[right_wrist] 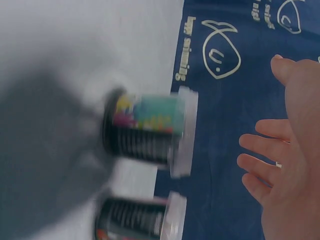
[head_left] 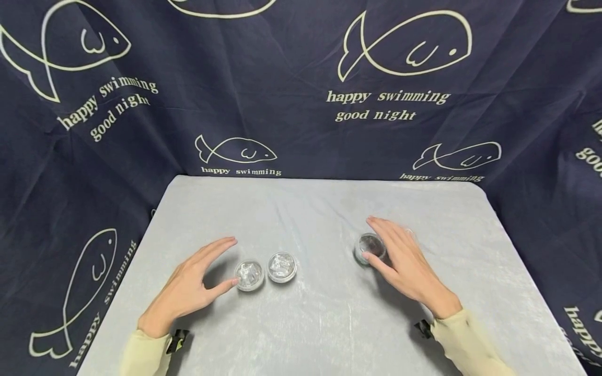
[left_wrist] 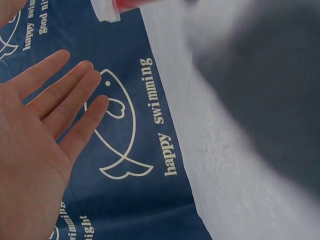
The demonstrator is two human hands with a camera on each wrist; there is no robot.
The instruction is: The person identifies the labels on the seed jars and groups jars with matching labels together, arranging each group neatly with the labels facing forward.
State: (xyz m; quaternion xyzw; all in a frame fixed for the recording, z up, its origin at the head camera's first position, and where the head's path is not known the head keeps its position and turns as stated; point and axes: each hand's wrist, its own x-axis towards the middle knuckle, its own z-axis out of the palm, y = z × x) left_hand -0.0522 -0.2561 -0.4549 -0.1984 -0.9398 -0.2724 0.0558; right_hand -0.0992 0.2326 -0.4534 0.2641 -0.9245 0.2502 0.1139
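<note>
Two small round tubs with clear lids, the left tub (head_left: 250,274) and its neighbour (head_left: 282,267), stand close together on the table. Beside them is my left hand (head_left: 190,282), fingers straight, thumb tip right at the left tub's rim. A corner of a white-lidded red tub (left_wrist: 106,9) shows in the left wrist view. On the other side, my right hand (head_left: 406,261) hovers by a dark-topped tub (head_left: 370,246), its thumb overlapping that tub in the head view. The right wrist view shows a tub with a colourful label (right_wrist: 150,127) and another dark tub (right_wrist: 132,220), apart from the relaxed fingers.
A pale grey cloth covers the table (head_left: 320,324). Dark blue fabric (head_left: 301,104) printed with fish and lettering hangs behind it and at both sides. A clear rim (head_left: 410,233) peeks out past the right hand.
</note>
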